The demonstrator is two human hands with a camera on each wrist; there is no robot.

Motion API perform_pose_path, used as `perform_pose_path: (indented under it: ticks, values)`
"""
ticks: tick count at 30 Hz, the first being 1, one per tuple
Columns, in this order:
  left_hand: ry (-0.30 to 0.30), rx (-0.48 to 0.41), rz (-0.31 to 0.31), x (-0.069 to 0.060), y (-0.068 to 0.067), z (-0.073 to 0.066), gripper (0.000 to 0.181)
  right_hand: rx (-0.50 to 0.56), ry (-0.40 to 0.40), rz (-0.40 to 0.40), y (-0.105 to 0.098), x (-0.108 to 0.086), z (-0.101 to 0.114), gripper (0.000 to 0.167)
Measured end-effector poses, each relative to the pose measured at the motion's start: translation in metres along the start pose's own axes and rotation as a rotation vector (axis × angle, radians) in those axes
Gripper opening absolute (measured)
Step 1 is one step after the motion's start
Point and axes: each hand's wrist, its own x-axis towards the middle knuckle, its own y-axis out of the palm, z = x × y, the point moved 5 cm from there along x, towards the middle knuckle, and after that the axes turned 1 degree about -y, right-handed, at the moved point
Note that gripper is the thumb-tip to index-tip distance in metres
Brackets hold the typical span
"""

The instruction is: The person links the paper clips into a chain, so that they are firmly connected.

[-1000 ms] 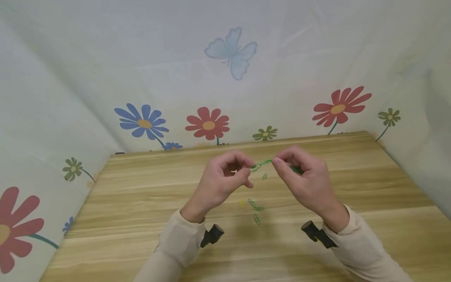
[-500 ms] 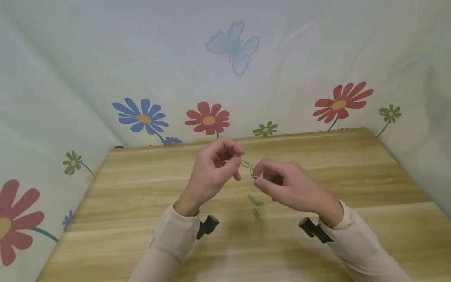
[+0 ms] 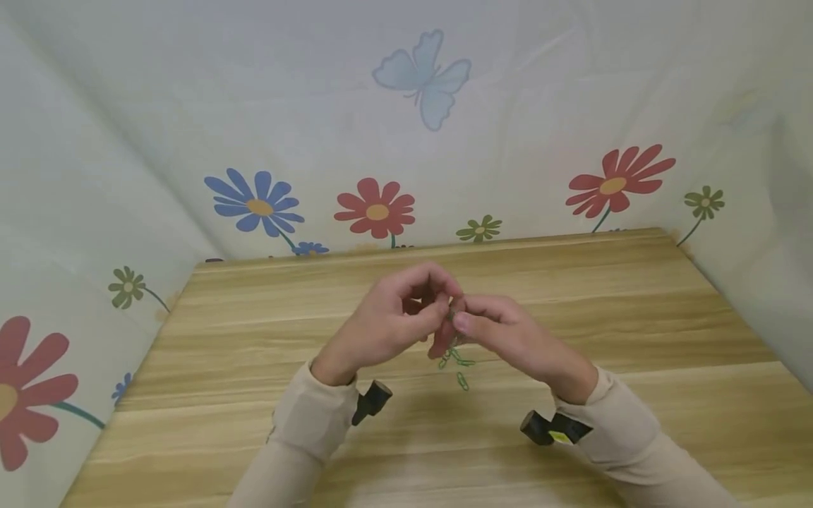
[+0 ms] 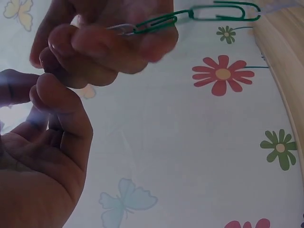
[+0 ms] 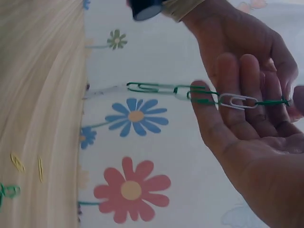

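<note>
A chain of green and white paperclips (image 5: 203, 100) hangs before the fingers of the right hand (image 3: 508, 334), whose thumb and fingertips pinch its upper end; both wrist views show its links, mostly masked from the head view. The left hand (image 3: 395, 319) meets it fingertip to fingertip, but I cannot tell what its pinch contains. Below, loose green clips (image 3: 462, 382) lie on the wooden table (image 3: 267, 339); only the right wrist view shows two yellow clips (image 5: 17, 162) there.
</note>
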Motion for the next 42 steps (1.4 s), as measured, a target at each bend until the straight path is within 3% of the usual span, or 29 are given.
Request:
perform_pose_path:
  ticks: [3,5,8,12,19,27,31,34,42]
  values:
    - [0.007,0.022,0.014,-0.002,0.000,-0.001,0.014,0.185,0.024,0.028,0.003,-0.001,-0.005,0.026]
    - [0.012,0.041,0.013,-0.004,0.000,-0.001,0.015,0.255,0.039,0.032,0.004,-0.001,-0.008,0.024]
    - [0.034,0.063,-0.002,-0.006,0.000,-0.002,0.016,0.286,0.047,0.016,0.004,-0.002,-0.011,0.020]
    - [0.107,0.067,-0.039,-0.007,-0.001,-0.005,0.017,0.335,0.045,-0.002,0.001,-0.001,-0.012,0.016]
    - [0.235,0.050,-0.127,-0.008,-0.005,-0.007,0.016,0.437,0.054,0.039,-0.001,0.000,-0.011,0.013]
    - [0.254,-0.011,-0.165,-0.004,-0.009,-0.002,0.014,0.453,0.051,-0.025,-0.005,0.002,-0.008,0.016]
    - [0.226,-0.058,-0.181,-0.003,-0.013,0.002,0.013,0.482,0.033,-0.059,-0.007,0.002,-0.007,0.019]
    - [0.171,-0.052,-0.191,-0.002,-0.018,0.009,0.013,0.501,-0.003,-0.071,-0.011,0.001,-0.005,0.019]
    - [-0.146,0.087,-0.203,0.006,-0.034,0.054,0.010,0.582,-0.107,-0.078,-0.027,-0.004,0.005,0.024]
